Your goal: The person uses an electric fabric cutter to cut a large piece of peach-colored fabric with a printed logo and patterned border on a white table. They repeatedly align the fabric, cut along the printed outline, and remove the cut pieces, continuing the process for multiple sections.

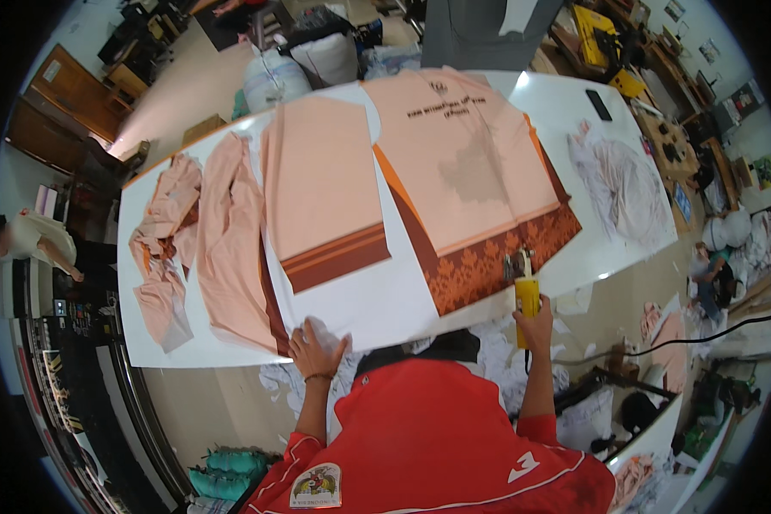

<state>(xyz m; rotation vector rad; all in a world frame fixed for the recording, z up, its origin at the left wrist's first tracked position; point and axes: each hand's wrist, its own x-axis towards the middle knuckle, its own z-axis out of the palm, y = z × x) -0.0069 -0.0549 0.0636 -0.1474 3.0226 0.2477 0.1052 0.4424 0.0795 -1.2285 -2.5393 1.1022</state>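
My right hand (535, 322) is wrapped round the yellow body of an electric fabric cutter (527, 295). The cutter's metal head rests at the near edge of a printed peach fabric panel (411, 137), over its brown leaf-patterned border (471, 276). My left hand (315, 347) lies with fingers spread at the near edge of the white table (360, 313), holding nothing. Just beyond it are a peach panel with brown and orange stripes (325, 180) and a long peach piece (230, 231). Crumpled peach fabric (167, 231) lies at the far left of the table.
A black phone (598, 105) and a bunched whitish cloth (625, 184) lie on the table's right. The black cable (668, 343) runs off to the right. Fabric scraps (497, 355) litter the floor. Stuffed sacks (274, 79) stand behind the table. Another person (43, 240) is at left.
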